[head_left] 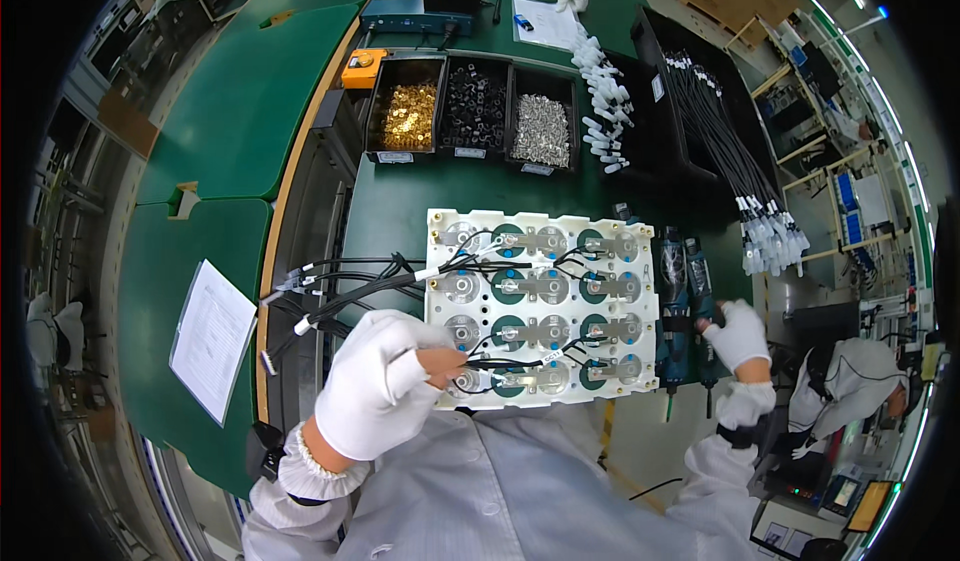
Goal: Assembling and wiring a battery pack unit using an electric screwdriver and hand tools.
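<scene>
Head view. White frame of round cells with metal strips, flat on the green table; its long axis runs left to right, its near long edge just at the person's chest, its far edge facing the bins. Left hand, white-gloved with bare fingertips, closed in a pinch on a thin black wire at the frame's near left corner; the wire lies along the nearest row, pointing right. Bundle of black cables fans out leftward from the frame's left edge, over the table's rim. Right hand, gloved, curled around the handle of a blue screwdriver just right of the frame's right edge; a second one lies beside it, both long axes running near to far. Open green surface lies between the frame's far edge and three black bins: gold parts, black parts, silver parts. White connectors and a tray of black leads crowd the far right. A paper sheet on the left table, well apart.
</scene>
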A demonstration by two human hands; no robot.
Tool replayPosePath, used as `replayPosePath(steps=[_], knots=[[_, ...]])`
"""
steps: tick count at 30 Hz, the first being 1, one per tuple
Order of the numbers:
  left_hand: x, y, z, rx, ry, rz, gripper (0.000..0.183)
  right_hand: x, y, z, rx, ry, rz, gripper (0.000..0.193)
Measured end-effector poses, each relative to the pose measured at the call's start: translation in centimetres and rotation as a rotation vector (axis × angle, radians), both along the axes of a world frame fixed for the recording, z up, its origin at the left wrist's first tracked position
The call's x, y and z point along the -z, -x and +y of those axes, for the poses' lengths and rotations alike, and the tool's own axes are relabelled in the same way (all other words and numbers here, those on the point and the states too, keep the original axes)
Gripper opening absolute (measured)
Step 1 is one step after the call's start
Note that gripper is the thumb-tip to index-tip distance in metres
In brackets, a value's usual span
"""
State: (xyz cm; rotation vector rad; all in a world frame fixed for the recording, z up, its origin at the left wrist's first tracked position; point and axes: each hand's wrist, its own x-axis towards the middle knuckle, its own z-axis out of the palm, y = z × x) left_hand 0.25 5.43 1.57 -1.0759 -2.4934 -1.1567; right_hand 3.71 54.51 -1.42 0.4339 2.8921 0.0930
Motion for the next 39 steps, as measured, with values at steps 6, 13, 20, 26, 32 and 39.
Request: replayPosePath(steps=[6, 13, 20, 26, 32, 39], knots=[[0.3, -2.0, 0.4, -0.279, -0.393, -0.593, 0.012, -9.1, 1.1, -20.6, -0.593, 0.787, 0.412, 0.024], [0.2, -2.4, 0.7, -0.317, -0.423, -0.613, 0.003, -5.8, 2.3, -25.0, -0.887, 0.698, 0.422, 0.013], [0.2, -2.1, 0.0, -0.224, -0.327, -0.547, 0.006, -4.2, 2.6, -26.9, -0.851, 0.652, 0.502, 0.022], [0.2, -1.5, -0.3, -0.224, -0.261, -0.583, 0.005, -3.7, 2.6, -27.7, -0.773, 0.836, 0.448, 0.015], [0.3, -1.1, 0.0, -0.193, -0.278, -0.673, 0.006, -3.5, 2.1, -27.0, -0.78, 0.909, 0.28, 0.021], [-0.9, -1.6, 0.6, -0.27, -0.419, -0.95, 0.012, -4.9, -1.4, -29.3, -0.828, 0.731, 0.623, 0.027]])
